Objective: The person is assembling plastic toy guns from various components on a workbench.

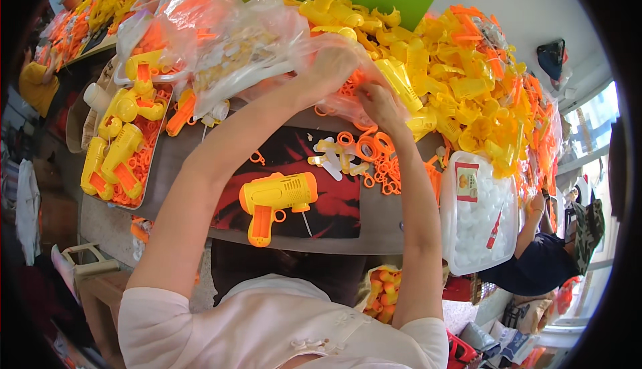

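At the far middle of the table, a clear plastic bag [311, 108] holds small orange parts [351, 84]. My left hand [334, 64] is at the bag's upper part, seen through the film, its fingers blurred and hidden. Against the bag's right side, my right hand [380, 103] has its fingers curled in on the plastic beside the orange parts. Nearer to me, a yellow and orange toy gun [279, 198] lies on its side on a black and red mat [341, 215], touched by neither hand. A thin pale strip or wire hangs from its underside.
Loose orange rings [384, 161] and small pale yellow pieces [334, 158] lie right of the gun. A tray [160, 148] with several toy guns stands left. Yellow shells [461, 88] are heaped at the far right, above a white tub [478, 245]. Another person [542, 258] sits at right.
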Motion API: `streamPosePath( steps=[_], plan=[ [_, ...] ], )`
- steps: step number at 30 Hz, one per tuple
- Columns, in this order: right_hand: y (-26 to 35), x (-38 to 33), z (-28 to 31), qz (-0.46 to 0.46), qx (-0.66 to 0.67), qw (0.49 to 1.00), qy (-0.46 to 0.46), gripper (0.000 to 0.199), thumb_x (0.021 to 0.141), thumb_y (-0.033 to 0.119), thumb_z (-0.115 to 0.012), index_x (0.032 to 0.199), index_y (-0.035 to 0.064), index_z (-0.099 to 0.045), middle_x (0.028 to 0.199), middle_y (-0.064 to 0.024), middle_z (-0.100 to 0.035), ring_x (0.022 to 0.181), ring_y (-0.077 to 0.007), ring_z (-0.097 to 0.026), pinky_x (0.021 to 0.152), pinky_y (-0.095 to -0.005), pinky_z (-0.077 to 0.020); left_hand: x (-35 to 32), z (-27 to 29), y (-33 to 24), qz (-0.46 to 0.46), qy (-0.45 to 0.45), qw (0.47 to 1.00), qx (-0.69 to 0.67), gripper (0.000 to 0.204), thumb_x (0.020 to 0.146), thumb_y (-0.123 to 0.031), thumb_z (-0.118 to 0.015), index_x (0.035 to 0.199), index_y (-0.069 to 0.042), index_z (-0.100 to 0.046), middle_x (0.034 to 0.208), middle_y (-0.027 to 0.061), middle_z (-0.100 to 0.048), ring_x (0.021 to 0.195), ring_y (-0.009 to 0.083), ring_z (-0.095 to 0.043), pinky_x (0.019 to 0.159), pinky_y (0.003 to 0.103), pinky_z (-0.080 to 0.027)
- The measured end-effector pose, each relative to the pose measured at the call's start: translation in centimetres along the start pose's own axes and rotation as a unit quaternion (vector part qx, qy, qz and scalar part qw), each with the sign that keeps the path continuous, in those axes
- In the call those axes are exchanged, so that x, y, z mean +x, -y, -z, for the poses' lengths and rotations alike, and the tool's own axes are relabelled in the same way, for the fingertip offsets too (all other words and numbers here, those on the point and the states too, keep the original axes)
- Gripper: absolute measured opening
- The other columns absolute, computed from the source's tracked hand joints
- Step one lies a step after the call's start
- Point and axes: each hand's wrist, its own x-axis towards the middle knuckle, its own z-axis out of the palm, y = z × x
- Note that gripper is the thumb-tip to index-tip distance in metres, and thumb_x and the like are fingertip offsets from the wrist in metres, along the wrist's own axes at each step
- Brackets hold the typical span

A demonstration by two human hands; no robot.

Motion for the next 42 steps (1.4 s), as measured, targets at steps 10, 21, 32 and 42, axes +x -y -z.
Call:
streamPosePath(
  steps=[10,21,32,42],
  plan=[
    [0.1,0.0,0.1,-0.101,-0.081,0.984,0.124,0.029,0.092,0.028,-0.050,0.108,0.0084,-0.064,0.107,-0.0184,-0.065,0.102,-0.0342,-0.061,0.086,-0.0421,-0.0473,-3.0,7.1,-3.5,-0.079,0.106,0.989,0.069,0.021,0.076,-0.007,-0.058,0.097,-0.007,-0.063,0.091,0.0105,-0.062,0.090,0.0278,-0.063,0.070,0.038,-0.052],
    [0.4,-4.0,-3.2,0.111,-0.098,0.988,0.047,0.035,0.081,-0.002,-0.052,0.116,0.0018,-0.057,0.126,-0.0183,-0.054,0.113,-0.0375,-0.054,0.089,-0.0456,-0.0474,-12.4,8.8,-4.6,0.048,0.197,0.979,-0.026,0.018,0.080,-0.013,-0.065,0.097,-0.006,-0.066,0.088,0.0115,-0.065,0.083,0.0317,-0.064,0.070,0.040,-0.050],
    [7.4,-6.7,-4.2,0.041,0.069,0.988,0.135,0.017,0.078,0.005,-0.066,0.095,0.0007,-0.065,0.100,-0.0154,-0.064,0.090,-0.0330,-0.061,0.079,-0.0416,-0.0476,-14.6,10.2,-2.9,0.212,0.108,0.968,-0.081,0.016,0.082,-0.017,-0.064,0.093,-0.008,-0.070,0.087,0.0117,-0.067,0.083,0.0315,-0.064,0.074,0.042,-0.049],
    [8.0,-6.2,-8.3,0.132,0.017,0.988,0.081,0.015,0.078,0.012,-0.068,0.087,0.0032,-0.060,0.091,-0.0128,-0.063,0.085,-0.0329,-0.061,0.073,-0.0428,-0.0462,-19.8,18.2,-10.0,0.269,0.227,0.918,-0.182,0.050,0.079,-0.029,-0.075,0.121,-0.006,-0.060,0.110,0.0098,-0.060,0.101,0.0251,-0.058,0.084,0.035,-0.048]
  ],
)
